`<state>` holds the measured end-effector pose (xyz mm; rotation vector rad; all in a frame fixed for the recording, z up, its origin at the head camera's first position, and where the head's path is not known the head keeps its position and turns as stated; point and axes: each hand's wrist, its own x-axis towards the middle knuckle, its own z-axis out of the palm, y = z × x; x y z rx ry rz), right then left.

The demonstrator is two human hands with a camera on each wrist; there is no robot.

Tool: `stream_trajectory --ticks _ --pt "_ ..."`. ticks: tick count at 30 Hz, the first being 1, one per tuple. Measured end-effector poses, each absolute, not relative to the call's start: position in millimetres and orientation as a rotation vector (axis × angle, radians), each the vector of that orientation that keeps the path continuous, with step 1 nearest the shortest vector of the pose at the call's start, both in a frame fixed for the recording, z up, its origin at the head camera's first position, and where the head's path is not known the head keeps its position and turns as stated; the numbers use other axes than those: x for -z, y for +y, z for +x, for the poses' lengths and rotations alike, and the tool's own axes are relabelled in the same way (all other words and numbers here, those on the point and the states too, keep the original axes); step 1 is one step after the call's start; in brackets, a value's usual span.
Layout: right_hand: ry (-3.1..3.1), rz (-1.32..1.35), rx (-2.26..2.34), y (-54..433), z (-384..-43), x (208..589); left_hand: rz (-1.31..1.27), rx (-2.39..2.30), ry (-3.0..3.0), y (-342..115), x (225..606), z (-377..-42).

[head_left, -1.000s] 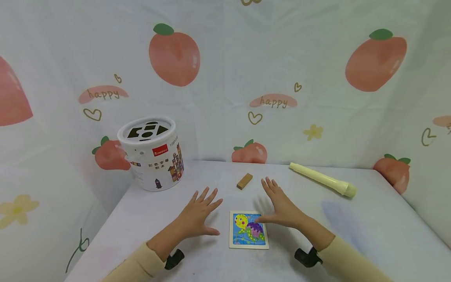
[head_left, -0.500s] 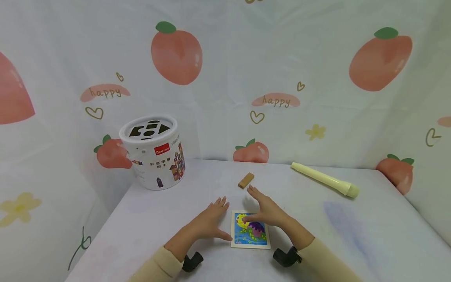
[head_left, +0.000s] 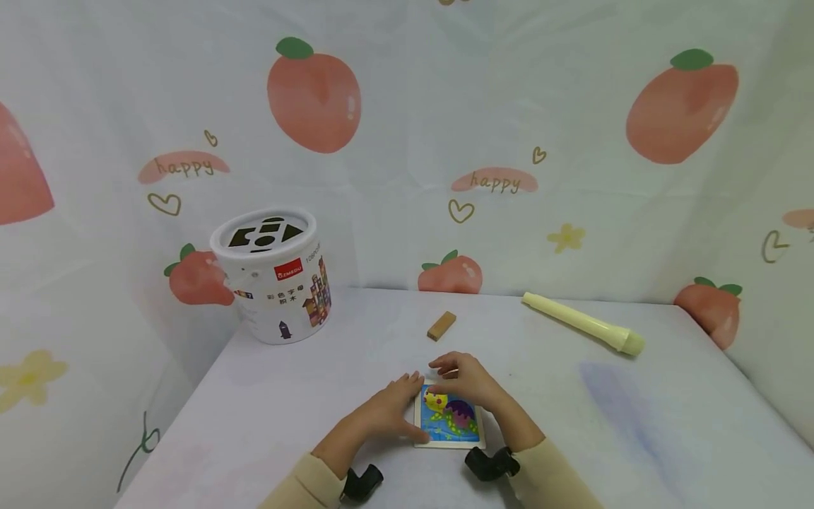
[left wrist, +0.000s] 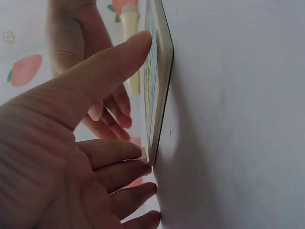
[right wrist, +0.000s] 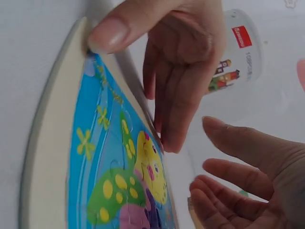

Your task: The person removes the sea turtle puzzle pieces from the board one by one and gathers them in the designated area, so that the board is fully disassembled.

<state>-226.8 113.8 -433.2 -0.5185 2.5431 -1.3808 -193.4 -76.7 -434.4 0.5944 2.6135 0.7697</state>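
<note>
A square jigsaw puzzle (head_left: 453, 420) with a turtle picture and a pale frame lies flat on the white table. My left hand (head_left: 389, 411) is at its left side, the thumb over the near left corner and the fingers beside the far left corner. In the right wrist view that thumb (right wrist: 110, 34) touches the frame corner. My right hand (head_left: 472, 383) hovers over the puzzle's far right part with loosely bent fingers and nothing between them. From the left wrist view, the puzzle (left wrist: 164, 57) shows edge-on, lying on the table.
A small wooden block (head_left: 441, 326) lies beyond the puzzle. A white bucket (head_left: 273, 283) with shaped holes in its lid stands at the back left, and a pale yellow microphone-shaped stick (head_left: 581, 323) at the back right. A fruit-print cloth (head_left: 407, 141) hangs behind the table.
Both hands have moved inward to the puzzle, the left to the right and the right to the left. The right fingers have bent from their earlier spread. The puzzle stays in place.
</note>
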Motion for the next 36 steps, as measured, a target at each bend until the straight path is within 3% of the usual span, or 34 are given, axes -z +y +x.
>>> stream_trajectory --ticks 26,36 --pt "2.6 -0.58 1.241 107.2 -224.8 444.8 0.629 -0.771 2.618 -76.7 436.3 -193.0" --pt "2.589 -0.734 1.191 108.4 -225.0 447.9 0.65 -0.777 2.617 -78.9 439.6 -195.8"
